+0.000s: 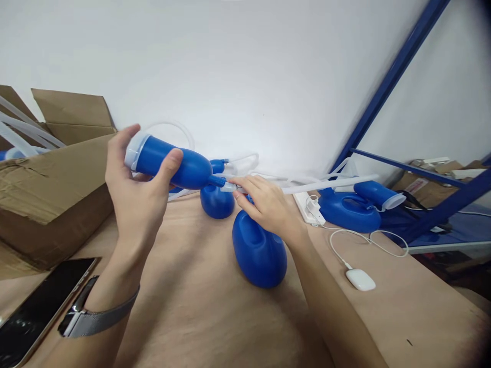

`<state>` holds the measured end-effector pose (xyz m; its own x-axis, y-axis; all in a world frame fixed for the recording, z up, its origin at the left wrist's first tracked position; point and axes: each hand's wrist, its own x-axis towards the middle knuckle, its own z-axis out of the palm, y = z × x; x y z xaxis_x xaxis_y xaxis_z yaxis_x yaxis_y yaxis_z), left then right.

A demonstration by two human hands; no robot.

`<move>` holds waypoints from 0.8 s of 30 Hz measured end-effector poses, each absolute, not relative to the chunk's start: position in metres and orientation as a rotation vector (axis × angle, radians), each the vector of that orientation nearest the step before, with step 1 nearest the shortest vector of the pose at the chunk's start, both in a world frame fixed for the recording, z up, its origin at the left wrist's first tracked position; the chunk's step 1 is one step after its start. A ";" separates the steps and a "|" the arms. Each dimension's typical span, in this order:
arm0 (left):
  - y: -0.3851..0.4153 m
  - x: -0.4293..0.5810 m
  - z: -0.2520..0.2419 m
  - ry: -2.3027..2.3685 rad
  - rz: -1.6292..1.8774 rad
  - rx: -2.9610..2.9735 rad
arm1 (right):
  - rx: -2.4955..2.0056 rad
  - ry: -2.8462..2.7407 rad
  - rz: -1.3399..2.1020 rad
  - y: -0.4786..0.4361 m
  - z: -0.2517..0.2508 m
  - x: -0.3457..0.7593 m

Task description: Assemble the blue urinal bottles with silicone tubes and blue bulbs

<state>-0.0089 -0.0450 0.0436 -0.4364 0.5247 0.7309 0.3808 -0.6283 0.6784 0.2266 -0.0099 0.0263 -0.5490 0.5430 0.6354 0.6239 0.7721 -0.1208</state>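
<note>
My left hand [140, 179] is wrapped round a blue plastic funnel cup [187, 166] with a translucent white rim, tilted so that its ribbed nozzle points right. At that nozzle, my right hand [261, 199] pinches the clear end of a white hose [326, 185]. The hose end touches the nozzle; how far it sits over it I cannot tell. The hose runs off to the right behind my right hand. Below that hand a blue bottle [259, 255] rests on the table, its top partly hidden. Another blue bottle [217, 202] stands farther back.
An open cardboard box [57, 179] with white hoses stands left, near a black phone [42, 312]. At right are a blue bottle with a cup [349, 209], a white power strip [307, 207], and a corded white puck [360, 279]. A blue metal rack [387, 76] rises beyond.
</note>
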 end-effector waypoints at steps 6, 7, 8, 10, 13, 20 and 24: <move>-0.045 -0.011 0.045 1.408 2.222 1.409 | -0.938 -2.240 -0.286 -0.010 0.027 0.227; -0.045 -0.011 0.046 1.404 2.211 1.404 | -0.942 -2.240 -0.308 -0.011 0.027 0.227; -0.046 -0.011 0.046 1.408 2.189 1.411 | -0.942 -2.242 -0.325 -0.011 0.027 0.226; -0.047 -0.011 0.047 1.445 2.133 1.442 | -0.945 -2.239 -0.343 -0.012 0.028 0.226; -0.048 -0.013 0.049 1.505 2.099 1.461 | -0.968 -2.209 -0.355 -0.012 0.028 0.226; -0.048 -0.015 0.057 1.568 2.223 1.413 | -0.966 -2.204 -0.326 -0.011 0.028 0.229; -0.055 -0.005 0.059 1.586 2.141 1.393 | -0.930 -2.178 -0.283 -0.011 0.028 0.230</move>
